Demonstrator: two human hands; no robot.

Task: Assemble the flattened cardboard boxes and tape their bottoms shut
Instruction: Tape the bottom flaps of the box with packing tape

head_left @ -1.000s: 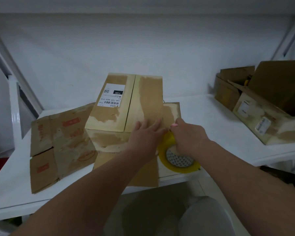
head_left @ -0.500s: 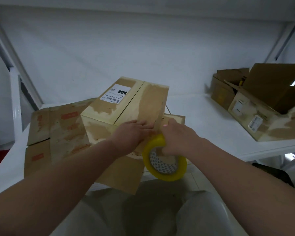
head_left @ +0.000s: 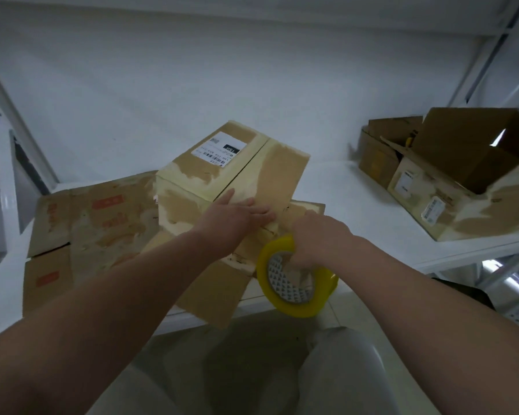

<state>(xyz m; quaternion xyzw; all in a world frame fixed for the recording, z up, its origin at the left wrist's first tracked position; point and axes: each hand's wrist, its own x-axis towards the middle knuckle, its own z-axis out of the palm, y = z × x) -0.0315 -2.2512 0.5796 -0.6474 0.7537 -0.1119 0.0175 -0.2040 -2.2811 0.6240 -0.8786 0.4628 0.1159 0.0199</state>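
Note:
An assembled cardboard box (head_left: 222, 175) with a white shipping label stands on the white shelf (head_left: 357, 211), turned at an angle, its two closed flaps facing up. My left hand (head_left: 234, 214) lies flat with straight fingers on the near end of those flaps. Just right of it, my right hand (head_left: 315, 241) grips a yellow roll of tape (head_left: 294, 283), fingers hooked through its core, held at the box's near edge. A lower flap of the box hangs over the shelf's front edge.
Flattened cardboard boxes (head_left: 81, 232) with red print lie on the shelf to the left, partly under the box. Open cardboard boxes (head_left: 450, 175) sit at the right end of the shelf. A white wall stands behind. My legs are below the shelf.
The box has turned further, its far end swinging right. My right hand with the tape roll has pulled back toward me and lower. My left hand stays pressed on the flaps.

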